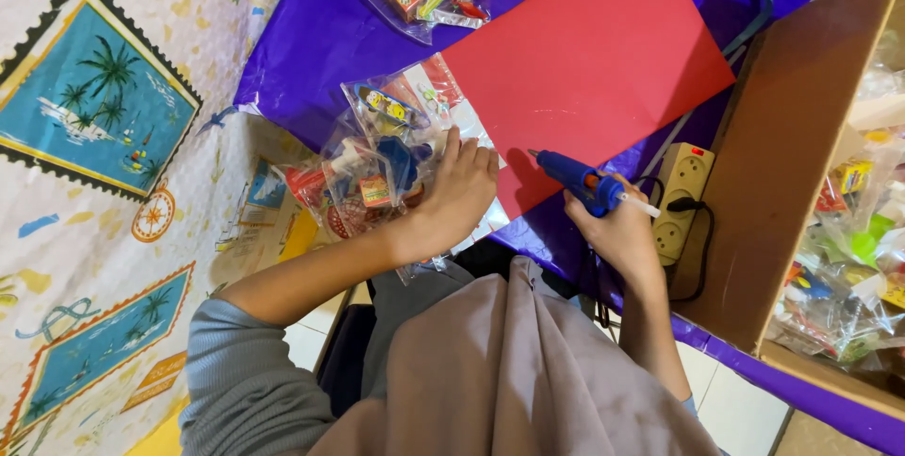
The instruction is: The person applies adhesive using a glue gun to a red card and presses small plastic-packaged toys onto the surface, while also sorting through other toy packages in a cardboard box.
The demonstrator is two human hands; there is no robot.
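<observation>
The right hand (617, 230) grips a blue glue gun (577, 181), nozzle at the red sheet's (589, 60) lower edge. The left hand (459, 194), fingers spread, presses toy packets (377, 168) beside that sheet. Hot glue might drip onto the purple cover (320, 41) or burn fingers.

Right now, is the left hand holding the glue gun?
No, the blue glue gun is in the right hand; the left hand presses toy packets.

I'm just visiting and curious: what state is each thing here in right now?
Glue gun: held in right hand, nozzle over the red sheet's edge.
Red sheet: lying flat on purple cover.
Toy packets: sealed, pressed under left hand.
Power strip: one plug in.
Cardboard box: open, holding packets.
</observation>
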